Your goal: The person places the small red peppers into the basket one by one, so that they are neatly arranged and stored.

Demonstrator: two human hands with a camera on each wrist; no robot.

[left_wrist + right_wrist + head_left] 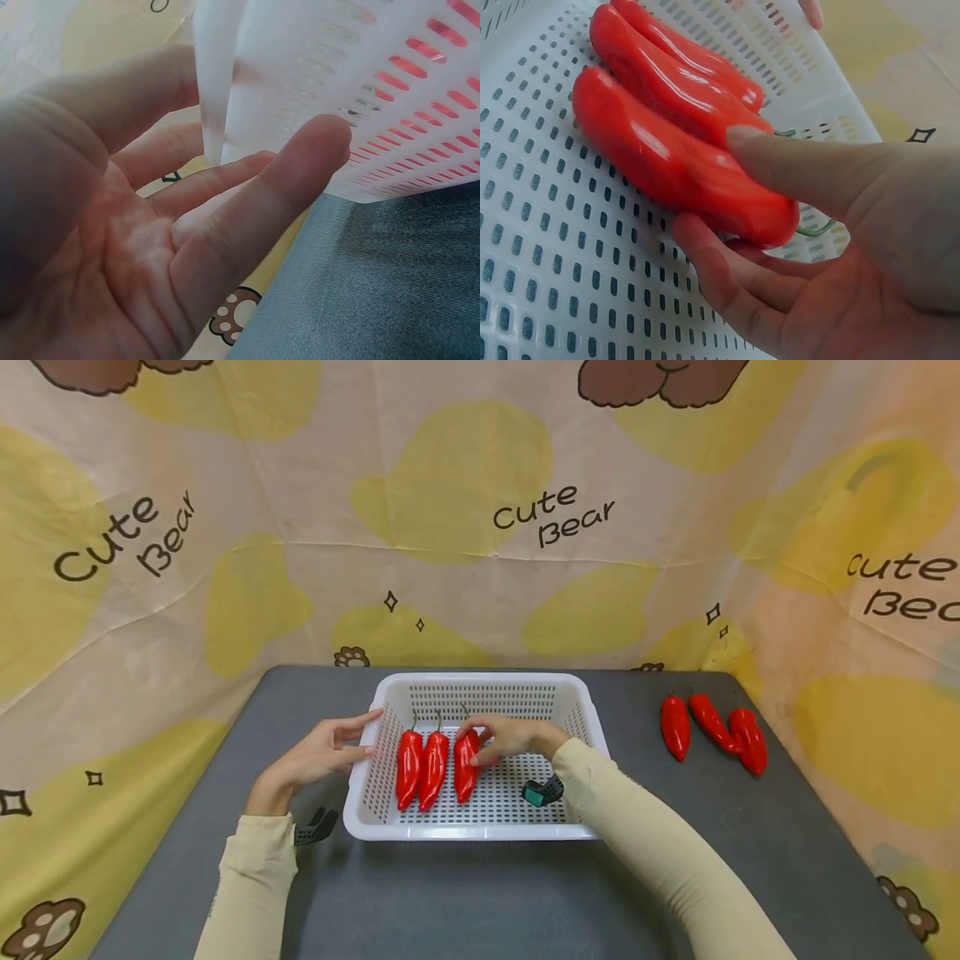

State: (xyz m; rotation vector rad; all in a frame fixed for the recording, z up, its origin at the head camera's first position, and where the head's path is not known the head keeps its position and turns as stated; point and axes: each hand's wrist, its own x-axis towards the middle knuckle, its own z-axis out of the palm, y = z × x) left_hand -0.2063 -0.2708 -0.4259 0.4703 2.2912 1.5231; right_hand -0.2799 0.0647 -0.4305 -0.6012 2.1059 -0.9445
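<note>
A white perforated plastic basket [472,833] stands on the grey table, with red peppers lying side by side in it. Its left part holds two peppers, the outer one [408,770] and its neighbour [433,771], stems pointing away. My right hand [506,737] reaches into the basket and pinches another red pepper [682,161], thumb on one side and fingers on the other, near its stem end. At the basket's left end is my left hand [318,756], its fingers extended and fairly straight, fingertips at the rim [214,90].
On the table to the right of the basket lie three more red peppers: one upright in view [675,728], a curved one [712,724] and a third [748,742] touching it. A printed cloth [450,485] hangs behind and along both sides of the table.
</note>
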